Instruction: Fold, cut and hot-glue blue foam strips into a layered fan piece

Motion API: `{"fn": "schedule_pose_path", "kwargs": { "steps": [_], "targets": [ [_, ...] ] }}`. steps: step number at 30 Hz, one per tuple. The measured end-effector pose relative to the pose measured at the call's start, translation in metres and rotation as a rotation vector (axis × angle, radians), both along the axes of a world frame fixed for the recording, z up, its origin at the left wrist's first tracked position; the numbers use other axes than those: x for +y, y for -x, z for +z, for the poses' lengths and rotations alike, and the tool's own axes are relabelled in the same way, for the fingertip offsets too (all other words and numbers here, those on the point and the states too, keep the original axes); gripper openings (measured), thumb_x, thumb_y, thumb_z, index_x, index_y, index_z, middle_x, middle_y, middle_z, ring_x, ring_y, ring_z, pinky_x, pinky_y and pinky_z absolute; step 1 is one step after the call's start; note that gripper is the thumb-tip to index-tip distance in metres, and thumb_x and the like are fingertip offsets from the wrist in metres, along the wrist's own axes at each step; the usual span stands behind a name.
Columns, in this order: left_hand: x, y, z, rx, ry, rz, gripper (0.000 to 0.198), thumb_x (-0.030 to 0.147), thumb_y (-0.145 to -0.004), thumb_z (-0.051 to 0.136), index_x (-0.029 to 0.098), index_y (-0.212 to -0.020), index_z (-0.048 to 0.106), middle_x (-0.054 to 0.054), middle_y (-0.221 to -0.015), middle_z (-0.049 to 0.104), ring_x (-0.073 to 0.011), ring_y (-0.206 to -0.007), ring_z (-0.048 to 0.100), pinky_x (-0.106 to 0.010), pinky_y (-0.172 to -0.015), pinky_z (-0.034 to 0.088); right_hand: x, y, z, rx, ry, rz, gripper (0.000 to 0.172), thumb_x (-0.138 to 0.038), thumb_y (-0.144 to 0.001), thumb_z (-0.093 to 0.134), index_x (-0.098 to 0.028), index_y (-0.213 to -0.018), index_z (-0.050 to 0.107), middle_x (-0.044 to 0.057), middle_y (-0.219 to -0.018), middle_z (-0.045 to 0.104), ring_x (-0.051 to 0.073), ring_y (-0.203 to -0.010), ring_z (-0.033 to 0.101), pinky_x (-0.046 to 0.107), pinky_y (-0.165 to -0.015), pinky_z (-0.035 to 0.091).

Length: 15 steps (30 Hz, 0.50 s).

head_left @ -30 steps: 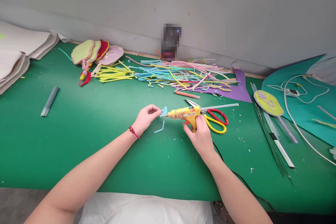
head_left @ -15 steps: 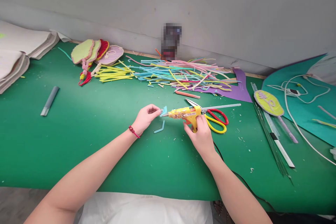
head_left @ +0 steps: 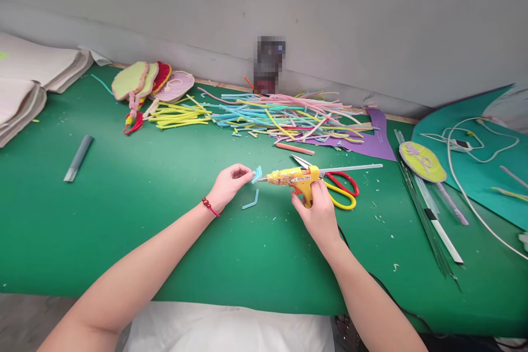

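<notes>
Stacks of cream sheets [head_left: 25, 82] crowd the far left edge of the green table [head_left: 124, 231]. Near them a grey-blue stick [head_left: 78, 158] lies alone. From that stick to the hands, and down to the near edge that both forearms cross, the green surface is bare apart from small crumbs.

Along the back edge by the wall lie fan-shaped pieces [head_left: 152, 80]. Next come yellow strips [head_left: 177, 115] and then a long heap of coloured strips [head_left: 284, 115]. A clear band of table separates this heap from the hands.

The left hand [head_left: 229, 184] rests on the table with its fingers curled in. Thumb and fingertips pinch a short blue strip [head_left: 257, 174], which meets the nozzle of the yellow glue gun [head_left: 292, 177]. A bent blue piece [head_left: 251, 201] lies flat just below, apart from both hands.

The right hand [head_left: 319, 214] is wrapped closed around the gun's handle, and the barrel points left. A clear glue stick [head_left: 355, 166] juts out of the back of the gun to the right. Red-and-yellow scissors [head_left: 340, 187] lie just behind the gun, close against the right hand. A black cord [head_left: 371, 275] runs beside the right forearm toward the near edge.

Further right the room narrows. A purple sheet [head_left: 373, 143] comes first, then a yellow-green oval piece [head_left: 421, 161] and a bundle of thin green wires [head_left: 424, 214]. Beyond these a teal sheet [head_left: 495, 187] carries a looping white cable [head_left: 466, 198] out to the right edge.
</notes>
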<state>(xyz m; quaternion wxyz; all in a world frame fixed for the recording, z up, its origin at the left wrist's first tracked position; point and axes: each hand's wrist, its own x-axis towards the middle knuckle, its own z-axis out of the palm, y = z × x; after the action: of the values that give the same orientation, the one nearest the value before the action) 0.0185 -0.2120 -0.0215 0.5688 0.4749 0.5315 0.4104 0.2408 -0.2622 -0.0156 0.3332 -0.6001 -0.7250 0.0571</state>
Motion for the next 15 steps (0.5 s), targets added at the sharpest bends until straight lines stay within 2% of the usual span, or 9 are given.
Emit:
{"fn": "schedule_pose_path", "kwargs": {
  "steps": [9, 15],
  "targets": [
    [0.0003, 0.0006, 0.0010, 0.006, 0.003, -0.017, 0.043, 0.057, -0.060, 0.073, 0.017, -0.073, 0.064, -0.003, -0.075, 0.065, -0.0164, -0.073, 0.057, -0.030, -0.075, 0.045, 0.0005, -0.0023, -0.0007, -0.011, -0.058, -0.005, 0.012, -0.030, -0.088, 0.051, -0.019, -0.091, 0.052, 0.007, -0.084, 0.051, 0.021, -0.074, 0.054, 0.034, -0.061, 0.049],
    [0.0008, 0.0008, -0.0018, 0.001, -0.002, -0.023, 0.046, 0.060, -0.057, 0.073, 0.018, -0.072, 0.064, -0.003, -0.075, 0.065, -0.0168, -0.074, 0.058, -0.030, -0.074, 0.045, 0.0009, -0.0041, 0.0005, -0.009, -0.044, -0.014, 0.012, -0.030, -0.087, 0.051, -0.019, -0.092, 0.054, 0.007, -0.083, 0.050, 0.020, -0.070, 0.053, 0.035, -0.060, 0.049]
  ]
}}
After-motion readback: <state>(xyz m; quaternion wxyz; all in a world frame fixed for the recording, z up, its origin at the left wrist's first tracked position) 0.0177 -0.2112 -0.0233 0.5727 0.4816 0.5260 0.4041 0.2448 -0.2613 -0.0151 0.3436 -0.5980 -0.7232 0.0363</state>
